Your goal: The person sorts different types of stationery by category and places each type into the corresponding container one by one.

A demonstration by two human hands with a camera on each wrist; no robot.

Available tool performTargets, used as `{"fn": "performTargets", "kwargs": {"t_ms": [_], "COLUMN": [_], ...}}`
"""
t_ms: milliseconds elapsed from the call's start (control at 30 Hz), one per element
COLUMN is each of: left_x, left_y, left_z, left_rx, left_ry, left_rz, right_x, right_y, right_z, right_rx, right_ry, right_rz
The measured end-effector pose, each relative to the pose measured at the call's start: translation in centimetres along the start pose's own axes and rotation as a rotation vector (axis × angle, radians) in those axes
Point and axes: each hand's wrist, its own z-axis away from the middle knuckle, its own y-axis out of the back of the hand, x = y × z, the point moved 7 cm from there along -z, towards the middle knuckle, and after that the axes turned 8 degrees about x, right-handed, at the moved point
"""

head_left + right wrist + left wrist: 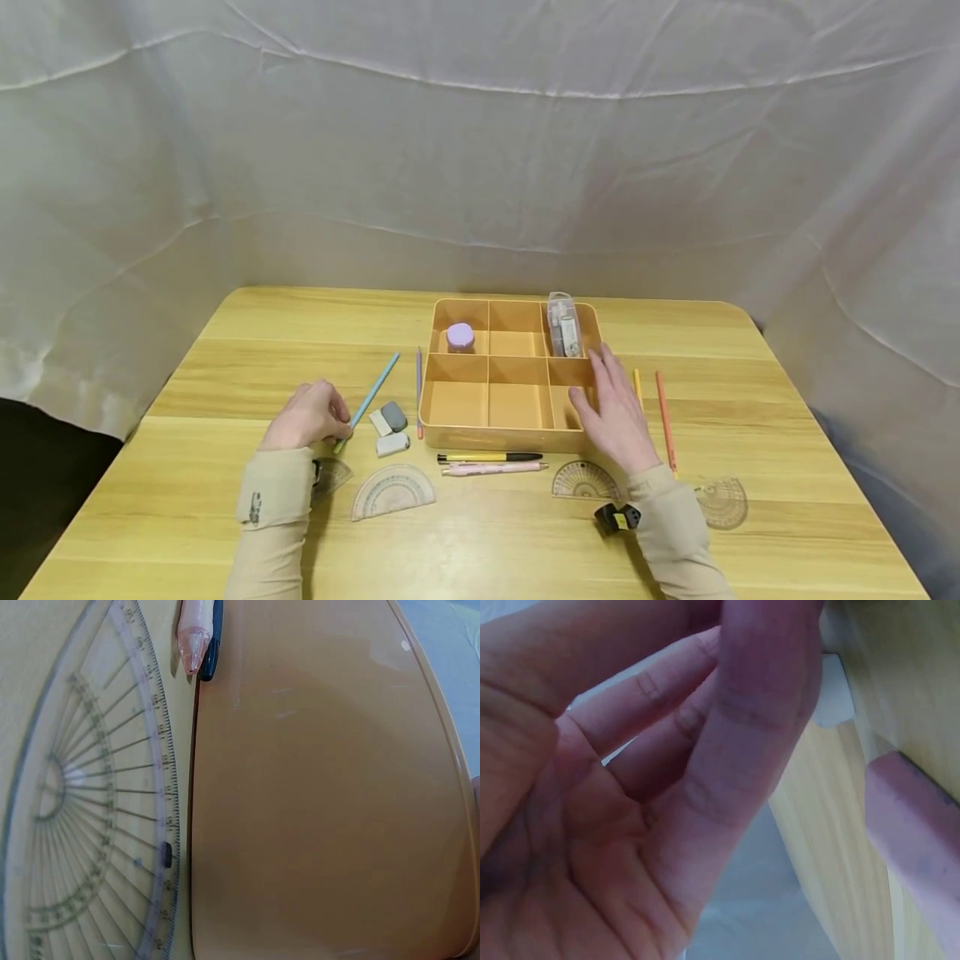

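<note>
The left hand (306,417) has its fingers bent and pinches the blue pencil (375,390) close to its near end. The blue pencil lies slanted on the wooden table (487,550), left of the orange tray (502,439), with its far end pointing to the right. The right hand (618,417) is not gripping anything; its fingers are spread and rest on the right side of the tray. The tray has six boxes. A little purple pot (461,337) sits in the far left box, and a clear case (564,327) leans in the far right box, poking up over the far edge. Between the blue pencil and the tray lie a dark gray eraser (393,416), two pale erasers (392,444) and a purple pencil (419,392). Just on the near side of the tray are a yellow pen (483,457) and a pink pen (495,470), side by side. Right of the tray are a yellow pencil (637,386) and an orange pencil (665,421). Four clear protractors (393,492) lie nearer, two on the left and two on the right. The left sleeve (273,500) partly hides one.
</note>
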Motion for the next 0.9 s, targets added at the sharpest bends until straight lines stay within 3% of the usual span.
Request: {"fn": "performTargets", "kwargs": {"t_ms": [567,900], "left_x": [0.34,0.66], "left_y": [0.08,0.34], "left_z": [-0.39,-0.06], "left_rx": [0.041,0.012], "left_ry": [-0.09,-0.11], "left_rz": [-0.049,0.03], "right_x": [-0.03,-0.09], "right_y": [0.0,0.09], "right_z": [-0.06,-0.05], "right_rx": [0.005,-0.002], "right_ry": [0.0,-0.006], "right_rz": [0.003,0.002]}}
